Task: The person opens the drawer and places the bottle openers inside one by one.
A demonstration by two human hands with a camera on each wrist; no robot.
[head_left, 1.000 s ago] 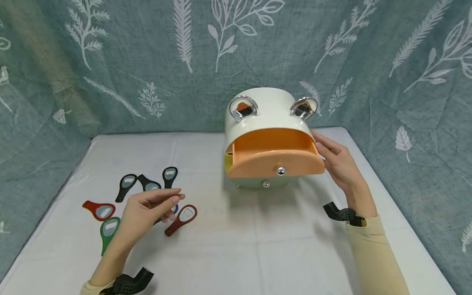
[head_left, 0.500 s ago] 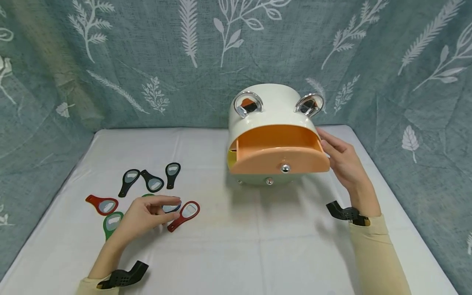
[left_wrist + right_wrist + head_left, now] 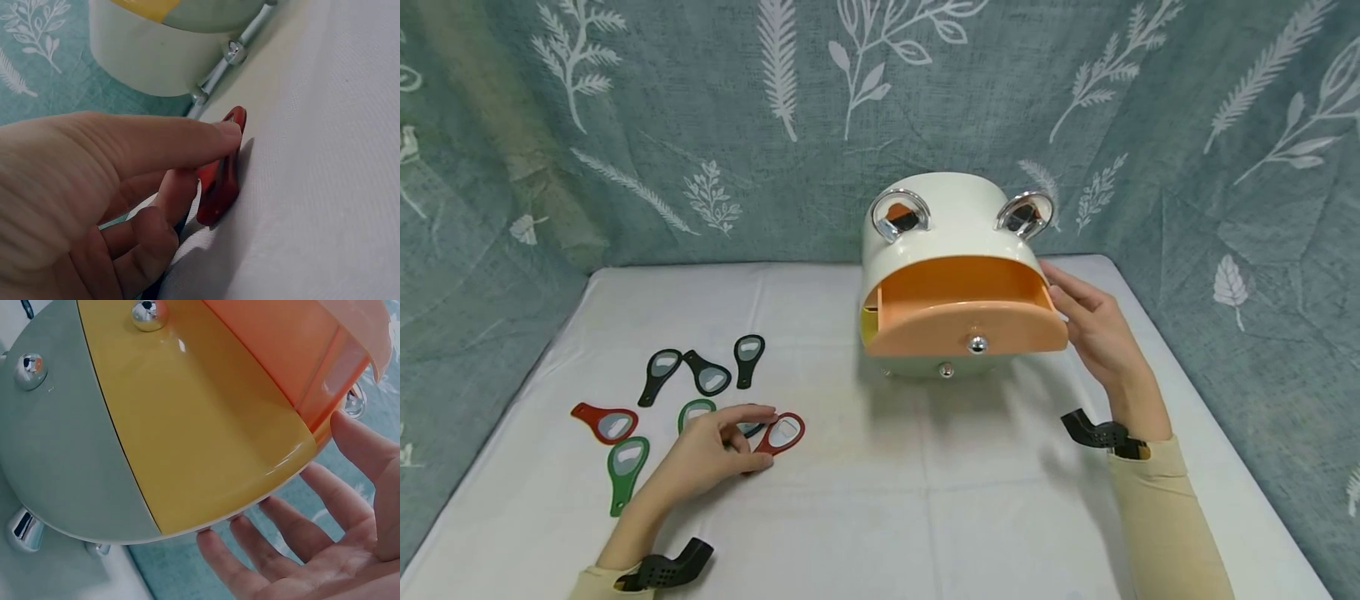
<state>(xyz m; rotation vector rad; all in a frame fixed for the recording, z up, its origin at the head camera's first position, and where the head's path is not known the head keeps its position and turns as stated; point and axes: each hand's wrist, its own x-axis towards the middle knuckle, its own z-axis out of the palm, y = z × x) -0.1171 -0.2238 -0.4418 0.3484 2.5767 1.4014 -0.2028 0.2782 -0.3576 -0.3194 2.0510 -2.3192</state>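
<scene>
In the head view, my left hand (image 3: 711, 454) is low over the table, thumb and a finger at the handle of a dark red bottle opener (image 3: 786, 432). The left wrist view shows them pinching this red opener (image 3: 225, 178), tilted close to the white cloth. A blue-rimmed opener (image 3: 749, 429) lies partly hidden behind the fingers. My right hand (image 3: 1101, 337) rests against the side of a white drawer box (image 3: 951, 200), fingers straight along its shell in the right wrist view. The box's orange top drawer (image 3: 970, 329) is pulled out.
Around the left hand lie black openers (image 3: 748, 360), a bright red one (image 3: 606, 423) and green ones (image 3: 627, 471). Yellow (image 3: 194, 425) and grey-green (image 3: 69, 450) drawers sit below the orange one. A patterned curtain (image 3: 700, 125) hangs behind the white table (image 3: 925, 525).
My left hand has come down from above the openers, spread its thumb and fingers, and taken the dark red opener. The right hand stays on the box; the view shifted slightly.
</scene>
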